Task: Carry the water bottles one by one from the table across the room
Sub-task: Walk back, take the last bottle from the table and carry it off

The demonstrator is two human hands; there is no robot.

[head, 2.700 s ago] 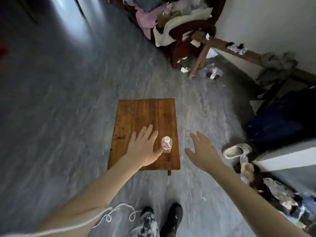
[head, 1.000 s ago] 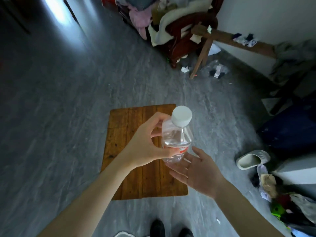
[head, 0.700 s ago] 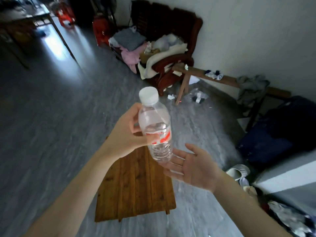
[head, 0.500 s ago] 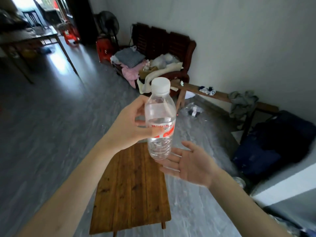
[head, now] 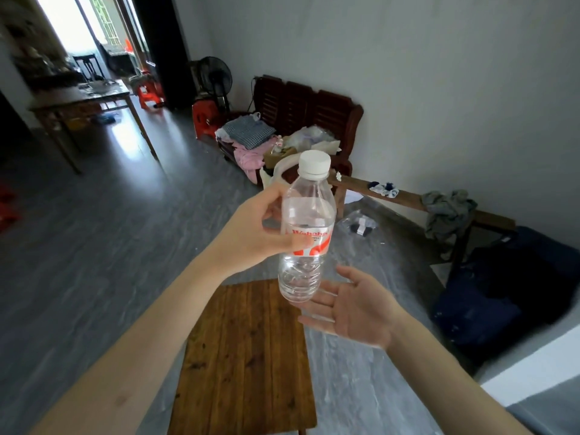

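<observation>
A clear water bottle [head: 306,233] with a white cap and a red-and-white label is held upright in the air by my left hand [head: 254,233], fingers wrapped round its middle. My right hand [head: 351,309] is open, palm up, just below and to the right of the bottle's base; whether it touches the bottle I cannot tell. Beneath both hands stands the low wooden table [head: 244,356], its top bare.
A dark wooden sofa [head: 301,120] piled with clothes stands against the far wall, a wooden bench [head: 408,199] with rags to its right. A dark blue bag [head: 502,296] lies at right. A larger table [head: 81,98] and a fan [head: 216,76] are at the back left; grey floor in between.
My left hand took the bottle off the low table and lifted it to chest height. My right hand came in under its base. The view has tilted up toward the room.
</observation>
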